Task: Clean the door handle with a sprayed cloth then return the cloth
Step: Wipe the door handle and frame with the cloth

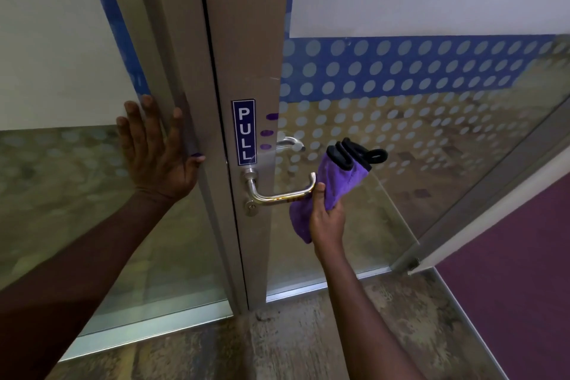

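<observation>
A shiny metal lever door handle (pixel 271 194) sticks out of the grey door frame below a blue PULL sticker (pixel 244 132). My right hand (pixel 327 216) grips a purple cloth with black edging (pixel 339 182), and the cloth touches the free end of the handle. My left hand (pixel 157 148) lies flat with fingers spread against the edge of the neighbouring frame, holding nothing. A second handle (pixel 290 143) shows through the glass on the far side of the door.
The glass door (pixel 401 102) carries a blue band and frosted dots. A keyhole (pixel 251 210) sits under the handle. A second glass panel (pixel 493 179) angles away on the right, over purple carpet (pixel 509 302). Mottled brown floor (pixel 308 333) lies underfoot.
</observation>
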`<action>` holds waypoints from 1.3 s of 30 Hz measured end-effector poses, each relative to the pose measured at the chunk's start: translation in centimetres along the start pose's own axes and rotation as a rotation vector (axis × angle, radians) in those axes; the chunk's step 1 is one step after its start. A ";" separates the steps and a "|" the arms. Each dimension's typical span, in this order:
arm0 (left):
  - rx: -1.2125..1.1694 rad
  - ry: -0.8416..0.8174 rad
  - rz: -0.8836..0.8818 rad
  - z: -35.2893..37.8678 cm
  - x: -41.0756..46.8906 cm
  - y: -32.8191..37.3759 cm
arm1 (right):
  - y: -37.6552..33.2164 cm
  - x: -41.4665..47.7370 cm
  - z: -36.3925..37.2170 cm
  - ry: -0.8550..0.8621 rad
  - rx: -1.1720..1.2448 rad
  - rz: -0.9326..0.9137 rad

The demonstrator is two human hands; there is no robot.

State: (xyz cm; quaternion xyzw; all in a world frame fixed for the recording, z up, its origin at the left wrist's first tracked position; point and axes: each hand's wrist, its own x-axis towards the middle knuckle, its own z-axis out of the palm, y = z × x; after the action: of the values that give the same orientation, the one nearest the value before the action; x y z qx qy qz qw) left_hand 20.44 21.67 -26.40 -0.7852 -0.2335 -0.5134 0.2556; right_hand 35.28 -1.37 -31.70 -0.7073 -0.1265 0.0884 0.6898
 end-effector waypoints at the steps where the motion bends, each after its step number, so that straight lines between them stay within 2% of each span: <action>1: -0.009 0.002 -0.010 0.1 0.0 0.0 | 0.1 -0.2 0.3 0.015 -0.004 -0.010; 13: 0.025 -0.023 -0.044 0.4 0.0 0.3 | 0.3 -2.7 3.4 0.225 -0.012 -0.120; 23: 0.071 -0.007 -0.035 0.8 -0.1 0.3 | 0.8 -5.1 6.1 0.318 -0.057 -0.074; 30: 0.050 -0.011 -0.023 0.7 -0.1 0.2 | 0.6 -7.7 8.6 0.285 -0.033 -0.143; 36: 0.064 -0.024 -0.009 0.8 -0.1 0.1 | 0.2 -8.5 10.5 0.363 -0.046 -0.150; 39: 0.050 -0.022 -0.010 0.9 -0.2 0.1 | -0.5 -8.5 11.7 0.361 -0.063 -0.073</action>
State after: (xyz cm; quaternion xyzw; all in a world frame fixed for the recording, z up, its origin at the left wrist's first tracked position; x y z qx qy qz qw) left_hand 21.02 22.15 -26.94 -0.7830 -0.2530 -0.4999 0.2702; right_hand 23.68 7.20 -32.04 -0.7280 -0.0289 -0.0692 0.6814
